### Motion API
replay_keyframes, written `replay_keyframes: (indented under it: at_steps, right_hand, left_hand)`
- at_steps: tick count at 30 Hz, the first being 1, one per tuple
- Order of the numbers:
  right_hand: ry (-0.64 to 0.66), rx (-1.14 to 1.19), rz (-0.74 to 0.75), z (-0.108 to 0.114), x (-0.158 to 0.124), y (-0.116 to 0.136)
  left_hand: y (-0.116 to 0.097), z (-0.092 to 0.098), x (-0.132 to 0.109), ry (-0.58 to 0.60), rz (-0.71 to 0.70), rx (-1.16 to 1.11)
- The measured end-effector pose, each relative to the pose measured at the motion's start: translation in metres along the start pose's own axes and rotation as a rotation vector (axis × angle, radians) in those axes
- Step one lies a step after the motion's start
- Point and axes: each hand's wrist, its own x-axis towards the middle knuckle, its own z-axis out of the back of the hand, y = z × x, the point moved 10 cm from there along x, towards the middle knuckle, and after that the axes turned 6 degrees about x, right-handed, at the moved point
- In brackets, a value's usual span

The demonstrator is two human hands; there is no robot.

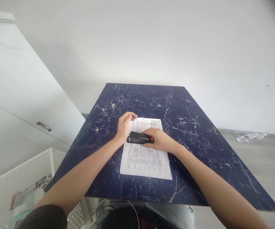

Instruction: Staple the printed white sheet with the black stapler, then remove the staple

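A black stapler [137, 137] with an orange spot at its back end lies sideways over the paper, its nose pointing left. My right hand [157, 139] is closed around the back part of the stapler. Beneath it are printed paper sheets [147, 170], covered in dense lines of text; how many sheets there are I cannot tell. At their upper left edge, my left hand [125, 125] is closed with bent fingers on the paper. The stapler's nose reaches the left edge of the paper, close to my left wrist.
The dark blue marble-patterned table [190, 117] stands against a white wall [151, 41]. On the left are a white cabinet [20, 82] with a dark handle and a white perforated rack [20, 171] holding packets. A clear plastic wrapper [251, 137] lies on the floor at right.
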Motion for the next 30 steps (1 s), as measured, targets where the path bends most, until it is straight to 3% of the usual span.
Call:
replay_keyframes:
  at_steps: [3, 6, 9, 14, 19, 22, 30]
  right_hand:
    - [-0.063, -0.031, -0.001, 0.002, -0.001, -0.007]
    - [-0.163, -0.016, -0.01, 0.016, -0.002, -0.018]
    - [-0.225, -0.037, -0.065, 0.026, -0.003, -0.029]
    - [-0.214, -0.04, -0.128, 0.029, -0.002, -0.042]
    - [-0.34, 0.182, -0.184, 0.047, -0.01, -0.06]
    - [-0.349, 0.332, -0.222, 0.044, -0.01, -0.072]
    - [-0.321, 0.515, -0.289, 0.032, -0.013, -0.087]
  left_hand:
    - [0.028, -0.014, -0.003, 0.083, 0.18, -0.156]
    - [0.046, -0.014, -0.001, 0.076, 0.269, -0.195]
    - [0.046, -0.014, 0.001, 0.082, 0.243, -0.192]
    - [0.041, -0.013, 0.0, 0.085, 0.193, -0.146]
    - [0.044, -0.016, 0.001, 0.102, 0.203, -0.162]
    - [0.047, -0.015, 0.001, 0.093, 0.215, -0.173]
    - [0.046, 0.012, 0.004, -0.13, 0.213, -0.171]
